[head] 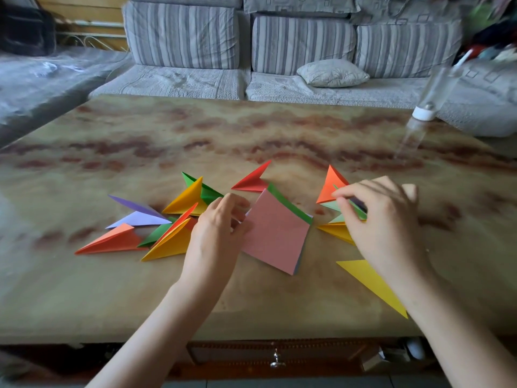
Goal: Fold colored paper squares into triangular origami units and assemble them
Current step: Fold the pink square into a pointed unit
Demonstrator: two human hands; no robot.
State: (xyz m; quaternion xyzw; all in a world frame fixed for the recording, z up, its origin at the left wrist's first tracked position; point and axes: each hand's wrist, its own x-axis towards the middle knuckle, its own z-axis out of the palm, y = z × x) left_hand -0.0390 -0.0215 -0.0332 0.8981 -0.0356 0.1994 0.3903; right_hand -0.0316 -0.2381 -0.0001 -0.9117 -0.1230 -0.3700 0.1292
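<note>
Head view: left hand [218, 228], fingers curled, pinches the 9 o'clock corner of pink-topped paper stack [277, 236], which lies on tabletop [251, 130] btwn both hands. Right hand [383, 219] pinches green unit [331, 206], w/ stack at its 9 o'clock. Folded units [167, 222] heaped at left hand's 9 o'clock. Yellow triangle [369, 278] at right hand's 6 o'clock.

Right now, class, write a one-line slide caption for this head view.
Left hand pinches the corner of a pink paper stack; right hand touches folded triangles on the table.
</note>
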